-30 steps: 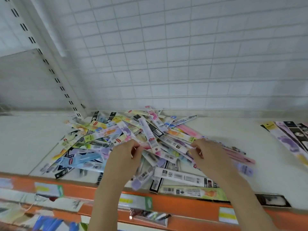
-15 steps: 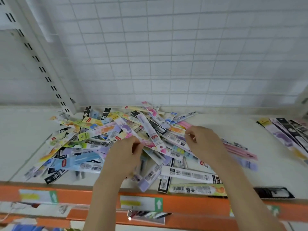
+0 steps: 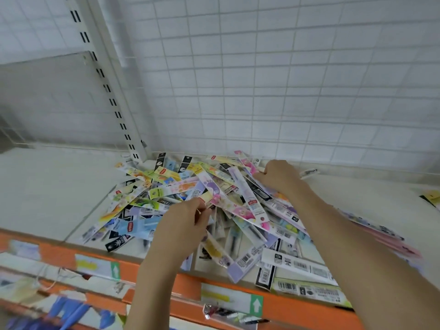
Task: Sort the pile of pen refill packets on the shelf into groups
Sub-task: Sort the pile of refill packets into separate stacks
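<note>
Pile of pen refill packets point(image 3: 214, 210) heaped on the white shelf point(image 3: 47, 186) beside the slotted upright point(image 3: 112, 91). Left hand point(image 3: 183, 225), fingers curled, pinches packets at the pile's near side. Right hand point(image 3: 278, 175), fingers curled, grips packets at the pile's far edge near the wire grid point(image 3: 285, 79).

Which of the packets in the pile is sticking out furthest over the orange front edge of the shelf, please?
The pale green packet with barcodes, at the pile's front right corner: it lies lengthwise along the orange shelf edge, below the white one.
</note>
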Available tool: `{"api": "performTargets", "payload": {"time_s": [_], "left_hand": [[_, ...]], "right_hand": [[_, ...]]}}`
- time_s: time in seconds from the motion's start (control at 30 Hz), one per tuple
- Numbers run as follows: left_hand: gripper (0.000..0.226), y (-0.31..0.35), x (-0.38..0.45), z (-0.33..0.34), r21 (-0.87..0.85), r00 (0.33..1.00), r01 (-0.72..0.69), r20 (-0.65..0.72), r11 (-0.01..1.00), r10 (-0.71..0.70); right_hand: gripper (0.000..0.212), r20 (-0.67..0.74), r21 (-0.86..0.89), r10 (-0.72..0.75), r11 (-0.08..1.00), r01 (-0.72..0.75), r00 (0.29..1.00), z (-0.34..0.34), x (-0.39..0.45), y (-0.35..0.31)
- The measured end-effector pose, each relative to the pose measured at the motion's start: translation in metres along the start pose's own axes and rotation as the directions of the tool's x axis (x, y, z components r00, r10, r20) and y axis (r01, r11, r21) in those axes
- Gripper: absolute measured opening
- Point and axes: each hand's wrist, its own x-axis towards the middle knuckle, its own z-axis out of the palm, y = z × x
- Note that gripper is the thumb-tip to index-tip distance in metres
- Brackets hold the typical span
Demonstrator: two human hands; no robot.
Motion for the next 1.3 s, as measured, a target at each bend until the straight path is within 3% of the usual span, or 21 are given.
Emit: {"api": "performTargets", "payload": {"time_s": [0.37,0.63,0.87,1.1,1.23,1.3], "left_hand": [[0.019,0.009,0.011,0.013,-0.009,0.994,-0.099,0.033,0.995,0.100],[0.016,0.021,0.018,0.021,-0.030,0.986,-0.153,0.064,0.988,0.154],[0.016,0.027,0.019,0.026,-0.003,0.982,-0.173,0.075,0.985,0.173],[0.016,0.041,0.026,0.026,-0.026,0.984,-0.153,0.085,0.988,0.155],[0.018,0.049,0.046,0.024,0.063,0.986,-0.152,0.080,0.986,0.147],[0.015,0.052,0.060,0.023,0.133,0.985,-0.165,0.071,0.977,0.157]], "right_hand": [[0.033,-0.064,0.222,0.156,0.965,-0.139,0.986,-0.012,-0.025,0.019],[0.005,-0.144,0.484,0.167,0.871,-0.078,0.976,-0.025,-0.097,0.048],[0.005,-0.209,0.607,0.180,0.795,-0.017,0.961,-0.027,-0.137,0.065],[0.004,-0.149,0.587,0.164,0.808,-0.046,0.975,-0.020,-0.152,0.077],[0.003,-0.148,0.540,0.211,0.836,-0.100,0.966,-0.014,-0.154,0.078],[0.014,-0.188,0.493,0.204,0.865,-0.088,0.961,-0.012,-0.156,0.078]]}}
